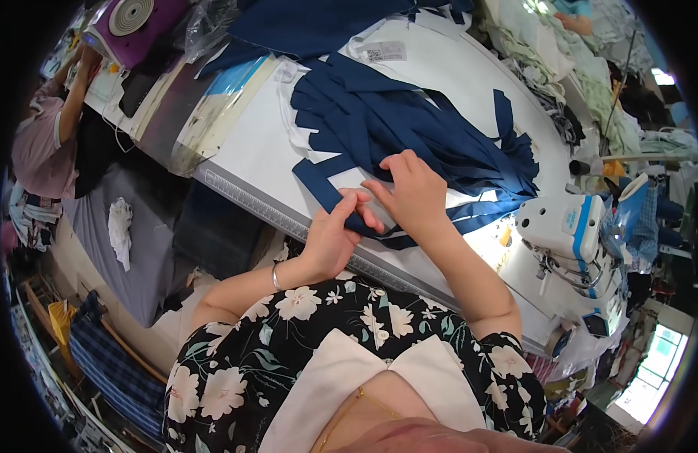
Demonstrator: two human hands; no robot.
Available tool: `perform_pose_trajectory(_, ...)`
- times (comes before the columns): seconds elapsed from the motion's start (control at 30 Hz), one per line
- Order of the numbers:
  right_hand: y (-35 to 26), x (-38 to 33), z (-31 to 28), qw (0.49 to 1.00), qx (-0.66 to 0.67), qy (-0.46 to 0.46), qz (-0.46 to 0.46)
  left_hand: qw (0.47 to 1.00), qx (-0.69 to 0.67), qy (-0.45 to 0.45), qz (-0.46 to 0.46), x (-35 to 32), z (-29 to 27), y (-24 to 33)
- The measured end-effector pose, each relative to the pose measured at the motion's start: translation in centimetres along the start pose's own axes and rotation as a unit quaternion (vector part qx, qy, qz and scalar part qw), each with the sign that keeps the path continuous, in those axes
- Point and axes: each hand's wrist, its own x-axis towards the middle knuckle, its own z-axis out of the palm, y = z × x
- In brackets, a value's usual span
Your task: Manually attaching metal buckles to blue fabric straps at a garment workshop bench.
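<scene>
My left hand (336, 235) is at the table's near edge, thumb and fingers closed on a folded navy fabric strip (313, 181). The strip bends at a corner on the tabletop and runs under that hand. Close by on the right, my right hand (417, 194) has its fingers curved and its thumb stretched toward the left hand. I see nothing between that thumb and the fingers. Just beyond both hands lies a heaped bundle of navy strips (409, 124), its ends fanned at left and right. A pale patch shows between the hands; whether it is cloth or tabletop I cannot tell.
A white sewing machine (564, 226) with a lit work area stands to the right. A ruler strip (251, 202) follows the table's near edge. More navy cloth (311, 30) lies at the back. A co-worker (51, 140) is at the far left, near a purple machine (134, 26).
</scene>
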Motion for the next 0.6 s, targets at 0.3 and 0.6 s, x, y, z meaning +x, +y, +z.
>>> perform_pose_trajectory(0.3,0.0,0.9,2.3,0.997,-0.071,0.027,0.006,0.999,-0.006,-0.033,-0.016,0.3,-0.8,-0.7)
perform_pose_trajectory(0.6,0.3,1.1,2.0,0.999,-0.029,-0.012,0.017,0.998,-0.009,-0.051,-0.033,-0.5,-0.2,-0.4)
